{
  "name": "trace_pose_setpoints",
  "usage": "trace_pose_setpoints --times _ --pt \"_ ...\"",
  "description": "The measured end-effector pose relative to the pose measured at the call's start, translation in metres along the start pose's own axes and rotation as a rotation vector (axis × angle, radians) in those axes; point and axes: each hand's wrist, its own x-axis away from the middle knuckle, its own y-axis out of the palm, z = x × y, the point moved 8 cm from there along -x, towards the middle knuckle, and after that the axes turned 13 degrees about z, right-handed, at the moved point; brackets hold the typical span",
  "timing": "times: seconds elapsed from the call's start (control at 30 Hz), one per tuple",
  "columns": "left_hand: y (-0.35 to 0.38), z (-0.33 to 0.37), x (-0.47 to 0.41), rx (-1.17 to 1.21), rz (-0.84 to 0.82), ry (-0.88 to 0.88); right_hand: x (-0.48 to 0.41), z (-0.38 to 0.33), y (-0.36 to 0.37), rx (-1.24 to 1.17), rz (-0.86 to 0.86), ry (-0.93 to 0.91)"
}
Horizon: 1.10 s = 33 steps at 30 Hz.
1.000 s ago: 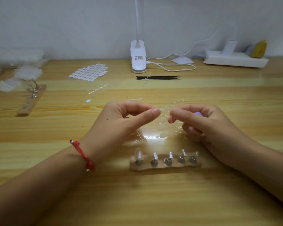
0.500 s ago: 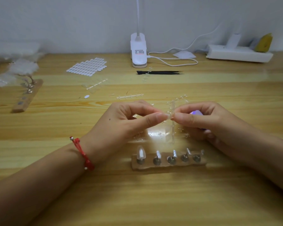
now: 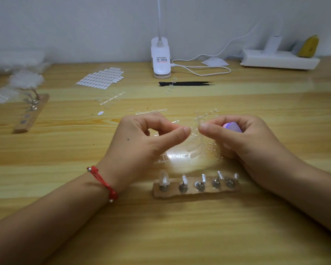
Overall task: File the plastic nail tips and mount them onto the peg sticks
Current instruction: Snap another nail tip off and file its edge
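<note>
My right hand (image 3: 243, 142) pinches a clear plastic strip of nail tips (image 3: 200, 139) between thumb and forefinger and holds it upright above the table. A purple file block (image 3: 232, 127) is tucked in the same hand's curled fingers. My left hand (image 3: 147, 142) has thumb and forefinger pinched together just left of the strip, on a clear nail tip that barely shows. In front of both hands lies a wooden peg stand (image 3: 195, 191) with several metal pegs. One clear nail tip (image 3: 164, 179) sits on its leftmost peg.
Loose clear strips (image 3: 151, 111) lie beyond my hands. Farther back are a sheet of white adhesive tabs (image 3: 101, 78), black tweezers (image 3: 185, 83), a white lamp base (image 3: 161, 56) with its cable, and a power strip (image 3: 279, 59). A second peg stand (image 3: 32, 113) lies at the left.
The clear strip has swung from lying low between my hands to standing upright in my right hand. My left fingertips have drawn slightly away from it.
</note>
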Motion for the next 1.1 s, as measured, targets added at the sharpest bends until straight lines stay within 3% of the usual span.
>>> trace_pose_setpoints --times 0.2,0.37,0.5,0.6,0.77,0.9,1.1 --pt "-0.001 0.004 0.003 -0.166 0.066 0.158 0.002 -0.003 -0.002 0.161 0.098 -0.143" --pt "0.001 0.010 0.005 -0.127 0.027 0.199 -0.002 0.004 -0.007 0.109 0.115 -0.035" --pt "-0.002 0.013 0.003 0.057 -0.001 0.136 -0.005 0.012 -0.006 0.004 0.023 0.122" --pt "-0.007 0.011 0.002 0.098 0.052 0.108 -0.004 0.008 0.002 0.103 -0.089 0.083" --pt "-0.008 0.007 0.004 0.131 0.091 0.103 -0.009 0.013 0.002 -0.252 -0.134 0.275" --pt "-0.006 0.005 0.004 0.136 0.074 0.085 -0.005 0.008 0.009 -0.448 -0.186 0.270" --pt "0.000 -0.003 0.005 0.138 0.035 0.008 0.000 0.015 0.013 -0.346 -0.251 0.222"
